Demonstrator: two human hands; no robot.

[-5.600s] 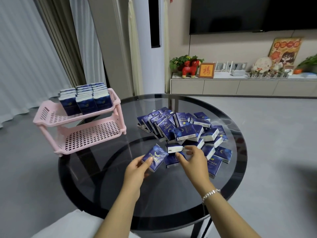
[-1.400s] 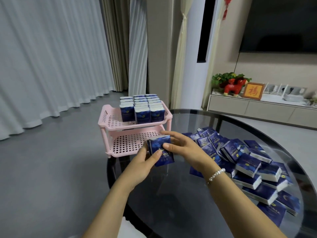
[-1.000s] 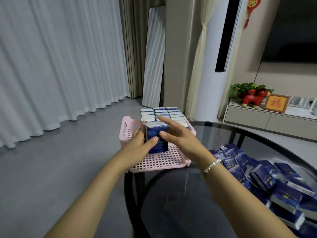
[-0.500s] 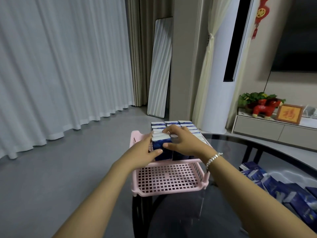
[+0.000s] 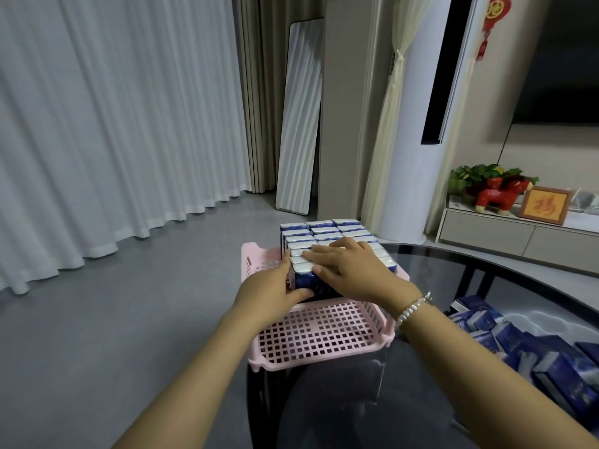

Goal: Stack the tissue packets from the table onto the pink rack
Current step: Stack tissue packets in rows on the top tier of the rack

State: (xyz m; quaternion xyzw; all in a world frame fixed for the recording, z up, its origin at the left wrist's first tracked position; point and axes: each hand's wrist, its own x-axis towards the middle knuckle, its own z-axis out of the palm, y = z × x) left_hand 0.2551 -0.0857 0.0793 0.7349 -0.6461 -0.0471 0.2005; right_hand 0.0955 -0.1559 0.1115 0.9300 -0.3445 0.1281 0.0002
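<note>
Nearby, loose packets [image 5: 531,345] crowd the table [image 5: 460,264] — mirror [image 5: 299,118] behind rack [image 5: 324,345].

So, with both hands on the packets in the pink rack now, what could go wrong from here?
1. The packets stand upright in tight rows; the right hand presses flat on their tops, so an uneven push might tip a row.
2. The left hand holds the front packet with bare shelf in front of it; released carelessly, it could fall forward.
3. The rack sits near the table edge; a hard push might shift it.
</note>
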